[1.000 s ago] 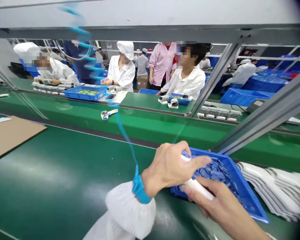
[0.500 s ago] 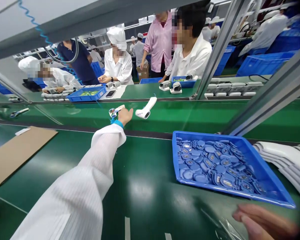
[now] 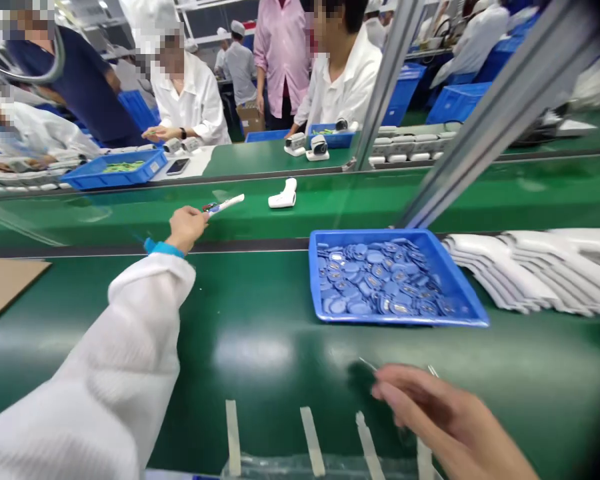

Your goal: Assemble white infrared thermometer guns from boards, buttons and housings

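Note:
My left hand reaches out over the green belt, its fingers closed on a white plastic shell half with small electronic parts and coloured wires at the near end. A blue band is around the wrist. To the right of it, a white pistol-shaped housing lies on the belt. Low over the bench at the right, my right hand is closed, with thumb and forefinger together. A thin metal tool pokes out past its fingertips; the rest is mostly hidden by the hand.
A blue tray of blue oval pieces stands on the green bench. Nested white shells lie right of it. Tape strips and clear plastic are at the front edge, cardboard at left. A slanted metal post rises beyond; co-workers sit opposite.
The view has shifted right and down. My left hand has lifted the shell half with its electronics from the belt. My right hand has come further into view over the bench.

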The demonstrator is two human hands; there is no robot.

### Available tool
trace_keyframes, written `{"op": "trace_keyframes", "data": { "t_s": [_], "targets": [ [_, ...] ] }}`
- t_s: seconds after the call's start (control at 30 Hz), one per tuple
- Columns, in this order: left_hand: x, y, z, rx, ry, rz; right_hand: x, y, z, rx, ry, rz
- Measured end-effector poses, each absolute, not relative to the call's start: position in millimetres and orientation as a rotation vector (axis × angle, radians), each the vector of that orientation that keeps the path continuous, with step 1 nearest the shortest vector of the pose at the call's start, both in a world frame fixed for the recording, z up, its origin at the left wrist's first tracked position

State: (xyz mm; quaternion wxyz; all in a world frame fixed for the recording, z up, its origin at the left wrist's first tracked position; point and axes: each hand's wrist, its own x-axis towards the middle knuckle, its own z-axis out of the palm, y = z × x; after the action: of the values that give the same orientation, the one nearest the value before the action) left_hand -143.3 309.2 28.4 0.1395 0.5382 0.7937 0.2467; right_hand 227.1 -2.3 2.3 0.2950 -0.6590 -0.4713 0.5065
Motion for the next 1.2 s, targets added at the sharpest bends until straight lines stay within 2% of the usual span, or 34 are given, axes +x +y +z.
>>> {"op": "trace_keyframes", "data": {
  "t_s": [0.13,0.2,0.27,0.37,0.5,0.63,0.8,1.03,1.1,1.2],
  "targets": [
    [-118,218,45,1.559,1.969,0.981,197,15,22,-1.319,-1.005,1.75],
    [-95,158,49,1.587,1.629,1.128,190,19,24,-1.09,-0.764,1.897],
    [-70,98,45,1.668,1.391,1.131,189,18,22,-0.986,-0.619,2.0],
    [-35,25,25,1.703,1.226,0.925,194,6,15,-1.153,-0.88,2.052],
    [-11,-20,-2,1.397,1.2,0.79,203,-24,4,-1.401,-1.454,1.637],
    [1,-16,-1,1.346,1.12,0.605,212,-42,2,-1.545,-1.767,1.287],
    [16,-4,11,1.504,1.074,0.562,217,-36,10,-1.573,-1.763,0.984],
    [18,-9,15,1.975,1.24,0.559,215,-36,52,-1.595,-1.983,0.409],
    [11,-4,15,1.935,1.381,0.632,225,-30,49,-1.681,-1.949,0.346],
    [-4,7,14,1.691,1.516,0.77,240,-13,17,-1.859,-1.936,0.37]
  ]
}}
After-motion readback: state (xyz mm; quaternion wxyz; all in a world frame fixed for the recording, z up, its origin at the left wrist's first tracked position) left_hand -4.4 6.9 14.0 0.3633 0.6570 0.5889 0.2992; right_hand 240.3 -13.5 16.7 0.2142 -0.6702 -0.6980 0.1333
